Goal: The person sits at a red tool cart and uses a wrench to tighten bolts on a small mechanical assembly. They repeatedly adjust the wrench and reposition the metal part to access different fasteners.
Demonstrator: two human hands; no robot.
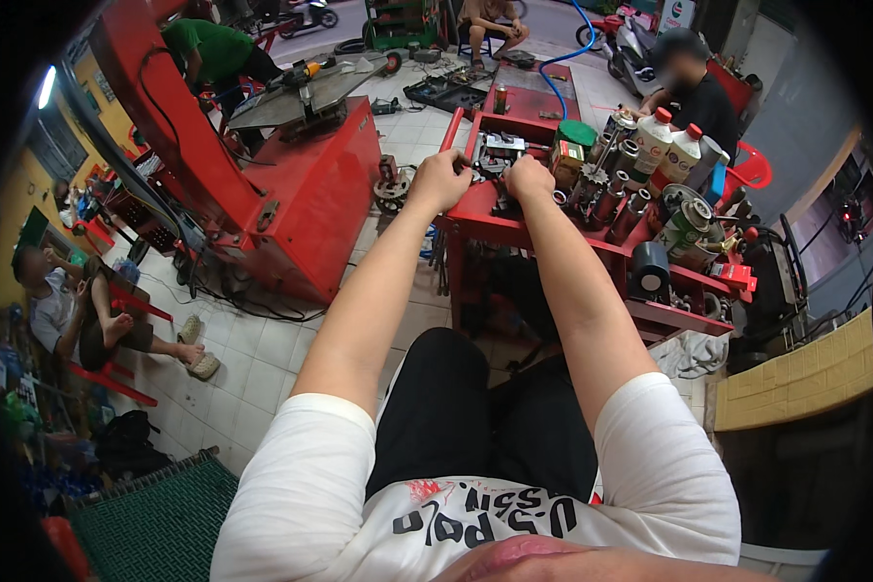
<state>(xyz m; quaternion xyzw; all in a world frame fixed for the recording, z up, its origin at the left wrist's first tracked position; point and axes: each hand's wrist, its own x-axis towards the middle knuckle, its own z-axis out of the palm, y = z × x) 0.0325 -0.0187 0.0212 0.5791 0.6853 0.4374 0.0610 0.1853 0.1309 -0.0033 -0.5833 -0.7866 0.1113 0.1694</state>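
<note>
Both my arms reach forward over a red metal tool cart [514, 231]. My left hand [440, 178] is curled shut at the cart's near left corner, its fingers on a small dark part that I cannot make out. My right hand [529, 177] is closed just beside it, knuckles up, over the same spot in the tray. Between and behind the hands lies a grey metal part [500, 150] in the tray. What either hand grips is hidden by the fingers.
The cart's right side holds white oil bottles [667, 145], cans and metal cylinders [606, 199]. A big red machine [291, 194] stands to the left. One person [694, 92] sits behind the cart, another [78, 315] sits at far left. White rags [689, 354] lie under the cart.
</note>
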